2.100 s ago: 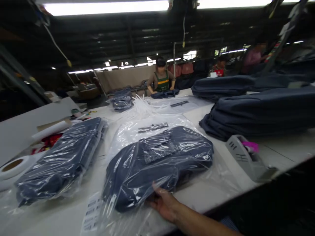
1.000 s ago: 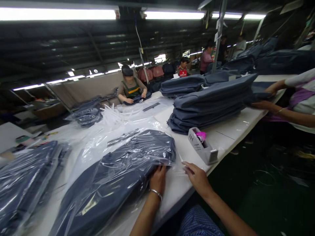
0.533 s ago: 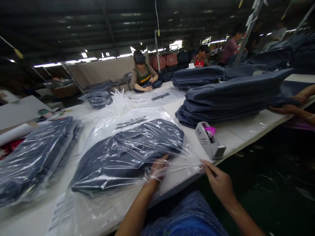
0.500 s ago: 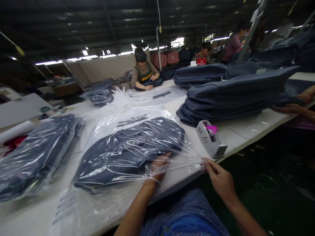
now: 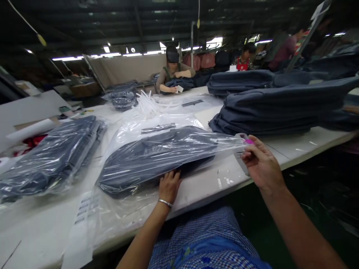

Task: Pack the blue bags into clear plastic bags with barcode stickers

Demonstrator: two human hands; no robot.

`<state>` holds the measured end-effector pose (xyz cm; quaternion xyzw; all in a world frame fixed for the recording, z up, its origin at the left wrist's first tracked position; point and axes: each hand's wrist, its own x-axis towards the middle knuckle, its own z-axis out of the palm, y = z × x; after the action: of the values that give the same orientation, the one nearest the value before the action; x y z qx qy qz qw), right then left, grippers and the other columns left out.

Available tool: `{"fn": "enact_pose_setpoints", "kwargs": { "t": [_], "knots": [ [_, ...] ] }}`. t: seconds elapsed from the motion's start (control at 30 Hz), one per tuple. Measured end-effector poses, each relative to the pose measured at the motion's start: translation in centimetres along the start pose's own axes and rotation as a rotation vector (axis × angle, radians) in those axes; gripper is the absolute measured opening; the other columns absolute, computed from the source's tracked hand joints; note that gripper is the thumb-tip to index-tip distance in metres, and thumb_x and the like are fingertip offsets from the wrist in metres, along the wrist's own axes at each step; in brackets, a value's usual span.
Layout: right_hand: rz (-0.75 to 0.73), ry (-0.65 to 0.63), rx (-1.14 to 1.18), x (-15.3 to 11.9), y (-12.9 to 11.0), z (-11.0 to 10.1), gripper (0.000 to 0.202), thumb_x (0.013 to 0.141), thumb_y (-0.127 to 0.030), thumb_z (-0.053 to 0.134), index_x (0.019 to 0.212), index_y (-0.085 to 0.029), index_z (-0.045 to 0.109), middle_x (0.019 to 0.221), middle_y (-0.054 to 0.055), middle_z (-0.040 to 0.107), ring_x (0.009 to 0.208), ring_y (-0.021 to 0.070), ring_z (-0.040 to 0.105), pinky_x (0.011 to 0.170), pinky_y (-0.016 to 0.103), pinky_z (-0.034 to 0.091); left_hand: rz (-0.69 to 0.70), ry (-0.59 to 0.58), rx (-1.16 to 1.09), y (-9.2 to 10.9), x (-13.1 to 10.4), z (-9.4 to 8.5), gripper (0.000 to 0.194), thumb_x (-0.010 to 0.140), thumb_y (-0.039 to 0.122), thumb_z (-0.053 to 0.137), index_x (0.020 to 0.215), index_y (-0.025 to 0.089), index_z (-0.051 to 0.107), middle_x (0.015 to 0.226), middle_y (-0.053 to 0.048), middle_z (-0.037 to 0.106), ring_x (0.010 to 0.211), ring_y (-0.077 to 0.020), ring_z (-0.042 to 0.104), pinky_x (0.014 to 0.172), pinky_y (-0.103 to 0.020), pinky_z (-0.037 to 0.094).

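A dark blue fabric bag (image 5: 157,160) lies flat on the white table, largely covered by a clear plastic bag (image 5: 224,140). My right hand (image 5: 260,160) pinches the plastic bag's edge and holds it stretched to the right, just above a grey tape dispenser (image 5: 241,164) with a pink piece at its top. Against the near edge of the fabric bag rests my left hand (image 5: 169,186), a bracelet on its wrist. Its fingers are stretched out, with the tips partly hidden at the bag's underside.
Plastic-wrapped dark blue bags (image 5: 53,157) lie to the left. A tall stack of unwrapped dark bags (image 5: 280,108) stands at the right. White strips (image 5: 147,106) are bundled behind the work. Across the table a co-worker (image 5: 174,73) handles another bag. The table's front edge (image 5: 213,198) runs near my body.
My right hand has risen, pulling the plastic edge up and right over the dispenser. My left hand, earlier under the plastic, now lies outside it at the bag's near edge. The view has shifted.
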<state>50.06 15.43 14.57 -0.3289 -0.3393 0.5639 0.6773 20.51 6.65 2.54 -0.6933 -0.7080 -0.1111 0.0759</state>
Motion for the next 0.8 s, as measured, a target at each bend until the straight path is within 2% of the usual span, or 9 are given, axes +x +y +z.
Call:
{"fn": "enact_pose_setpoints", "kwargs": {
  "t": [0.17, 0.23, 0.3, 0.33, 0.4, 0.47, 0.63, 0.7, 0.8],
  "knots": [
    [-0.218, -0.059, -0.256, 0.9, -0.3, 0.1, 0.035, 0.084, -0.029, 0.065, 0.118, -0.025, 0.060, 0.102, 0.003, 0.067, 0.090, 0.0146, 0.067, 0.084, 0.033, 0.058, -0.058, -0.143, 0.031, -2.2, 0.8, -0.2, 0.050, 0.089, 0.028, 0.056, 0.138, 0.030, 0.048, 0.127, -0.012, 0.060, 0.108, -0.0284, 0.060, 0.087, -0.039, 0.051],
    [-0.386, -0.027, -0.424, -0.7, 0.6, 0.1, 0.043, 0.087, -0.031, 0.061, 0.129, -0.026, 0.052, 0.123, 0.008, 0.062, 0.108, 0.0201, 0.063, 0.092, 0.041, 0.055, -0.060, -0.177, 0.026, -2.6, 1.0, 0.1, 0.044, 0.090, 0.029, 0.054, 0.134, 0.029, 0.053, 0.118, -0.011, 0.066, 0.100, -0.0267, 0.064, 0.084, -0.038, 0.053],
    [-0.535, -0.089, -0.661, -3.3, 2.4, 0.0, 0.042, 0.090, -0.030, 0.059, 0.131, -0.027, 0.052, 0.129, 0.008, 0.059, 0.113, 0.0227, 0.061, 0.096, 0.043, 0.053, -0.071, -0.206, 0.022, -2.7, 1.1, 0.3, 0.036, 0.092, 0.030, 0.051, 0.126, 0.026, 0.060, 0.108, -0.010, 0.070, 0.095, -0.0265, 0.066, 0.083, -0.038, 0.053],
    [-0.574, -0.206, -0.799, -4.6, 3.7, 0.0, 0.035, 0.091, -0.029, 0.057, 0.126, -0.027, 0.057, 0.124, 0.008, 0.063, 0.112, 0.0230, 0.062, 0.097, 0.043, 0.053, -0.077, -0.216, 0.021, -2.7, 1.2, 0.3, 0.032, 0.093, 0.030, 0.049, 0.121, 0.024, 0.064, 0.103, -0.010, 0.071, 0.094, -0.0268, 0.066, 0.084, -0.039, 0.052],
    [-0.605, -0.652, -1.018, -6.6, 7.0, -0.2, 0.027, 0.093, -0.025, 0.054, 0.118, -0.029, 0.065, 0.115, 0.006, 0.068, 0.108, 0.0226, 0.063, 0.097, 0.040, 0.053, -0.078, -0.227, 0.018, -2.6, 1.5, 0.1, 0.031, 0.095, 0.029, 0.044, 0.110, 0.020, 0.069, 0.100, -0.011, 0.072, 0.093, -0.0273, 0.066, 0.085, -0.040, 0.052],
    [-0.659, -0.866, -1.150, -6.9, 10.7, -0.3, 0.030, 0.092, -0.019, 0.054, 0.119, -0.026, 0.064, 0.119, 0.007, 0.067, 0.113, 0.0240, 0.060, 0.100, 0.043, 0.050, -0.070, -0.231, 0.017, -2.6, 1.9, -0.5, 0.033, 0.096, 0.030, 0.041, 0.104, 0.018, 0.071, 0.101, -0.011, 0.072, 0.095, -0.0281, 0.066, 0.086, -0.040, 0.051],
    [-0.753, -0.772, -1.513, -2.8, 17.1, -0.2, 0.028, 0.087, -0.008, 0.055, 0.110, -0.018, 0.067, 0.107, 0.011, 0.068, 0.101, 0.0254, 0.060, 0.088, 0.040, 0.050, -0.025, -0.238, 0.019, -3.2, 3.5, -2.3, 0.031, 0.095, 0.027, 0.043, 0.100, 0.016, 0.071, 0.103, -0.012, 0.071, 0.099, -0.0283, 0.065, 0.089, -0.041, 0.050],
    [-0.763, -0.798, -1.554, -1.3, 17.4, -0.3, 0.027, 0.088, -0.007, 0.053, 0.105, -0.019, 0.069, 0.099, 0.009, 0.068, 0.094, 0.0225, 0.060, 0.083, 0.035, 0.049, -0.011, -0.237, 0.016, -3.6, 4.4, -2.8, 0.029, 0.093, 0.020, 0.044, 0.102, 0.015, 0.071, 0.103, -0.013, 0.071, 0.100, -0.0274, 0.065, 0.091, -0.040, 0.049],
    [-0.782, -0.882, -1.525, -0.8, 15.5, -1.3, 0.026, 0.088, -0.007, 0.052, 0.097, -0.021, 0.072, 0.090, 0.005, 0.067, 0.087, 0.0189, 0.059, 0.078, 0.029, 0.048, -0.027, -0.207, 0.005, -4.1, 5.2, -2.9, 0.031, 0.092, 0.017, 0.042, 0.110, 0.014, 0.067, 0.107, -0.014, 0.070, 0.101, -0.0284, 0.064, 0.091, -0.042, 0.049]
  ]
}}
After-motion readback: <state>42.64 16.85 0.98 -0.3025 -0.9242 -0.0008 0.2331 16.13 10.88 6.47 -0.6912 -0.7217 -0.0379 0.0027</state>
